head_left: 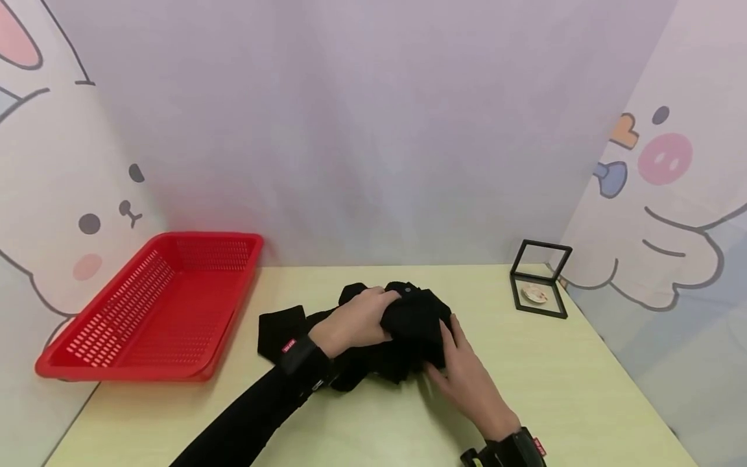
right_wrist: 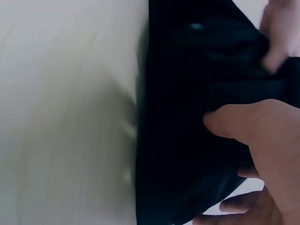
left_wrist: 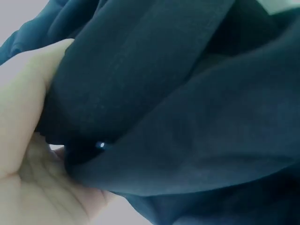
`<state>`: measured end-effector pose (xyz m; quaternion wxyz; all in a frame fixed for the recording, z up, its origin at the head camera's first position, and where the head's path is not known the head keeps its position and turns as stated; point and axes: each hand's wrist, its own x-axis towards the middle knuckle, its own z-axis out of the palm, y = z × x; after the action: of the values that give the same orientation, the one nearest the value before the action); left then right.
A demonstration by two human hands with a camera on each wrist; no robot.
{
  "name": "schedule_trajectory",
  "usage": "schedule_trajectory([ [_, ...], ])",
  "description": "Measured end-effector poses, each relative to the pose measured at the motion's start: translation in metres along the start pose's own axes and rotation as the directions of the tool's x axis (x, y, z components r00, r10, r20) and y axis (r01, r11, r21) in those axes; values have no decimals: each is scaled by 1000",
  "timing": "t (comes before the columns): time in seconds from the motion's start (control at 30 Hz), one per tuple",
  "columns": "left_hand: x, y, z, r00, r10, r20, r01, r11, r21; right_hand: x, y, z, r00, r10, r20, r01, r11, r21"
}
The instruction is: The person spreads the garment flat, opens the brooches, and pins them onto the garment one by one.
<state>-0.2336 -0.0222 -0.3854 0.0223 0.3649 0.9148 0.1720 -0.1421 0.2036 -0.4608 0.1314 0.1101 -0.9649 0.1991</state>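
Note:
A bunched black garment lies on the table in the head view, with a squarish flap of it spread to the left. My left hand grips its upper folds, and in the left wrist view the cloth is between thumb and palm. From the right side, my right hand holds the garment's edge. The right wrist view has the thumb on the near face of the cloth and the fingers behind its edge. A small shiny button shows on the fabric.
To the left stands a red plastic basket with perforated sides. At the back right, a black-framed stand, opened at an angle, has a small pale round item in its lower half. Printed curtains border the pale yellow table.

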Motion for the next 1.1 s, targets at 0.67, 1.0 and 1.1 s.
schedule_trajectory([
  [0.67, -57, -56, 45, 983, -183, 24, 184, 973, -137, 10, -11, 15, 969, 62, 240, -71, 997, 29],
  [1.0, -78, -63, 40, 936, -334, 112, 348, 925, -150, 15, 6, 2, 949, 156, 275, -166, 986, 14],
  [1.1, -82, -71, 34, 921, -356, 157, 383, 899, -212, 16, 14, -7, 945, 161, 286, -173, 985, 20],
])
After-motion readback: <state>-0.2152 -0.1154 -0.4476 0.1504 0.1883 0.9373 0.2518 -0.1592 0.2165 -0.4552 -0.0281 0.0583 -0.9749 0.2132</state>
